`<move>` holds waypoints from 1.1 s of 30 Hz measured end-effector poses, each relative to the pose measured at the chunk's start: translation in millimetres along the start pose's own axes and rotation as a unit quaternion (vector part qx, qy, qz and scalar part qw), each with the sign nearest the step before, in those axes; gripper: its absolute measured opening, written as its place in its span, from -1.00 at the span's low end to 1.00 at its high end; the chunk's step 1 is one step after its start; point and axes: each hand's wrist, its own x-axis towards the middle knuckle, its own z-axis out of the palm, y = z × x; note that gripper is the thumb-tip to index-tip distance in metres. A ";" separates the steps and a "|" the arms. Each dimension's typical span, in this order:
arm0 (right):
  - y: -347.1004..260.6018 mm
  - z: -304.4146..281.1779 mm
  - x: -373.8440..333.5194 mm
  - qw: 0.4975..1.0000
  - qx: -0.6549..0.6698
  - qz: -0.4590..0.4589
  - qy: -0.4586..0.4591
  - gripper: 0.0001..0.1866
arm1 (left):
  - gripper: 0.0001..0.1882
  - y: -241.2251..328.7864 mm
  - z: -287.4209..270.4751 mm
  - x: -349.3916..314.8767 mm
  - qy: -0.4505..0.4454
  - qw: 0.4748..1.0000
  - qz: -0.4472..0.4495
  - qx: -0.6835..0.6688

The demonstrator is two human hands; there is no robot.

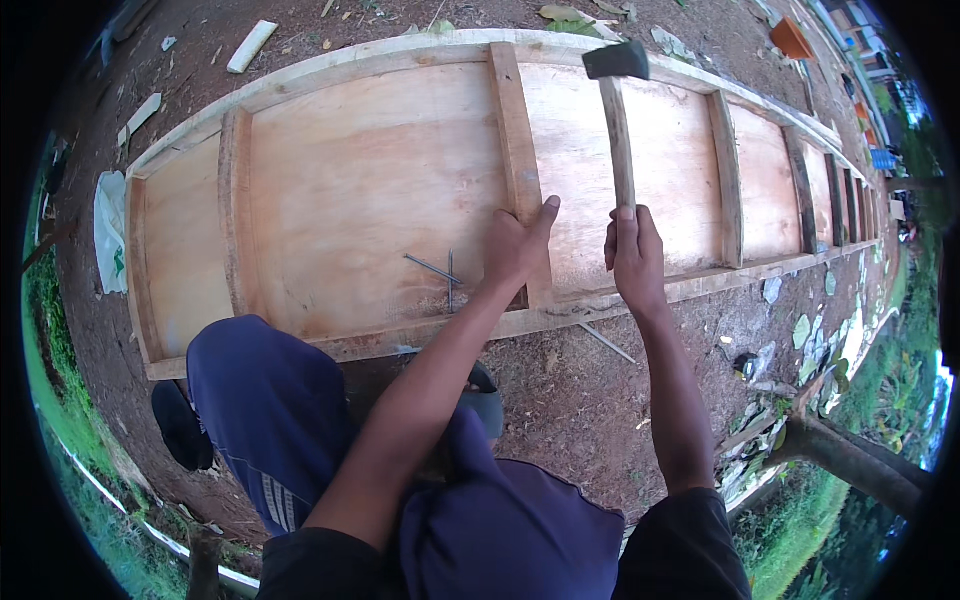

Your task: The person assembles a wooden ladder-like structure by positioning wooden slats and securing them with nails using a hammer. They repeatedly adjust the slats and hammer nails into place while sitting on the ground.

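Note:
My right hand is wrapped round the wooden handle of a hammer, its dark head raised over the far side of a long wooden frame. With my left hand I grip a wooden crosspiece that spans the frame, thumb lying on its right side. Two loose nails lie crossed on the plywood sheet just left of that hand. My left forearm passes over the near rail.
Several more crosspieces divide the frame toward the right. Wood offcuts and a white plastic bag lie on the dirt. A thin stick rests by the near rail. A tree trunk stands at lower right.

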 end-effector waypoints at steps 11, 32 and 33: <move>2.5 -7.3 -175.4 0.863 0.229 -0.365 0.265 -0.39 | -0.12 19.2 12.5 38.2 -0.030 0.999 -0.017 0.034; 0.7 -16.8 -188.5 0.936 0.039 0.340 -0.081 -0.48 | -0.21 38.7 -22.0 27.8 -0.099 0.965 0.066 0.232; 5.2 -24.2 -186.7 0.972 -0.007 0.233 -0.006 -0.51 | -0.22 44.2 -29.3 29.6 -0.076 0.961 0.079 0.256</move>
